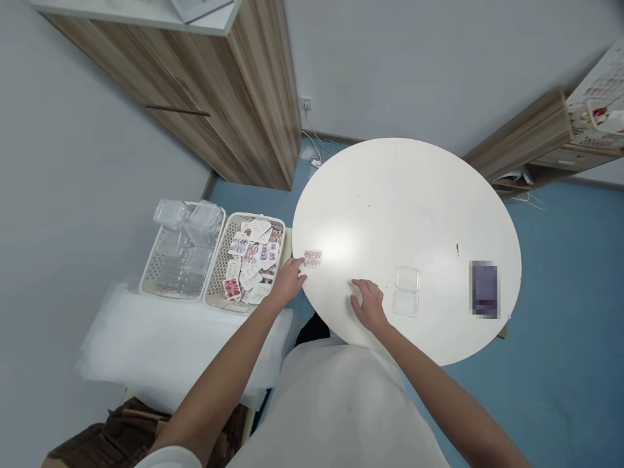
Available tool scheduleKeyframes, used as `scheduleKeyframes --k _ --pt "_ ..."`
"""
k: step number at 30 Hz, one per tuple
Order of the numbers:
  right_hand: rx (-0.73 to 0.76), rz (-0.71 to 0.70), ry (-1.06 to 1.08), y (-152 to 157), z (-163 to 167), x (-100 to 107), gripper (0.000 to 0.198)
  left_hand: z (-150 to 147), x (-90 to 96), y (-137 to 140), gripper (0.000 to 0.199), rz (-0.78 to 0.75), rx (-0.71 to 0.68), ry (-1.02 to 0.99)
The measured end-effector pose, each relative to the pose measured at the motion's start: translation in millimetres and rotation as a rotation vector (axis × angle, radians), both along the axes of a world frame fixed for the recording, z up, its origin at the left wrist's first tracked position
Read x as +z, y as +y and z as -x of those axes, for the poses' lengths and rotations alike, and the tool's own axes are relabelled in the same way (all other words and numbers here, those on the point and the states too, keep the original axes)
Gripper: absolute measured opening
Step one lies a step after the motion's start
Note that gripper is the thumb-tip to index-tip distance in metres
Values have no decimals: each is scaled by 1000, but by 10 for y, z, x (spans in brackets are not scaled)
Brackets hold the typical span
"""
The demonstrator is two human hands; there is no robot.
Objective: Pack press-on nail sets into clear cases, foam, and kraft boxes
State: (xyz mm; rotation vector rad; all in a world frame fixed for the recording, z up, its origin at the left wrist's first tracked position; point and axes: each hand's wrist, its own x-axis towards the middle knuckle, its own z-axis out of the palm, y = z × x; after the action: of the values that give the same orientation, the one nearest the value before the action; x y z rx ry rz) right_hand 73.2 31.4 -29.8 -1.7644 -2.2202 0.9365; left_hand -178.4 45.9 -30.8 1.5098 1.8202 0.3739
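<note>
At the table's left edge, my left hand (289, 281) touches a small clear card (313, 259) with rows of pinkish, nail-like pieces. Its fingertips meet the card's left end, and the thumb stands apart below. My right hand (369, 304) hovers over or rests on the front of the white table (404, 195), fingers spread and nothing between them. To its right lies a clear plastic box (407, 279), opened flat into two halves. Left of the table, a white basket (210, 292) holds many similar cards (251, 270), some white, red or purple.
Another white basket (146, 276) holds stacked clear plastic boxes (202, 224). White wrapping sheet (180, 344) lies in front of the baskets. A blurred dark object (485, 289) sits on the table's right side. A wooden cabinet (195, 91) stands at the back left.
</note>
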Motion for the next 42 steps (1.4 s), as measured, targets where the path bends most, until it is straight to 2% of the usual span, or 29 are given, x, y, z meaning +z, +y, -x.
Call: scheduleKeyframes --k 3,8,15,26,31,35,42 --pt "87 -10 11 238 251 -37 39 46 -61 135 50 15 -21 23" --pt "115 35 30 568 678 -129 46 69 -147 310 60 65 -83 71" --pt "2 73 -95 632 1050 -280 58 96 -275 337 56 14 -126 52" --pt "-48 125 -170 707 1123 -223 62 129 -306 302 51 -47 -79 -116" --pt "-43 110 -95 685 1093 -243 56 116 -351 252 54 -68 -64 -127" --pt "-28 92 -14 616 1051 -283 52 83 -303 215 56 -54 -65 -115" --pt "-105 168 173 340 721 -244 66 -185 -178 62 58 -46 -139 -208"
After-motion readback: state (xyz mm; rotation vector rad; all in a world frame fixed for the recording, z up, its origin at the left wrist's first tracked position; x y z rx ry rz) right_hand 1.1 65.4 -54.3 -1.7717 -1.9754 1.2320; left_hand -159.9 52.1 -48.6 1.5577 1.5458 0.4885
